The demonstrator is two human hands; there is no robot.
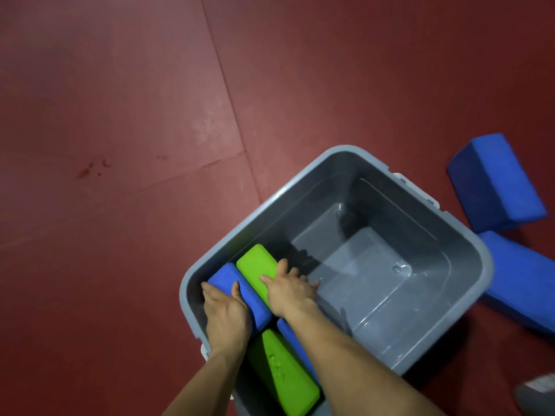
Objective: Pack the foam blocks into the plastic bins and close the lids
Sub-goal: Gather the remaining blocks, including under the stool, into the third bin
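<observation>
Left hand (226, 313) is gripping a blue block (240, 291); right hand (288, 291) is gripping a green block (256, 265), fingertips likely curling behind it.

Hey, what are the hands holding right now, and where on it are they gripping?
Left hand grips the blue block across its width, thumb on top. Right hand grips the green block beside it the same way.

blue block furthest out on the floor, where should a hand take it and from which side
Probably from above, pinching across its short width at mid-length: the far blue block lies broad face up with both long sides free, while its near end looks to meet the other blue block.
</observation>
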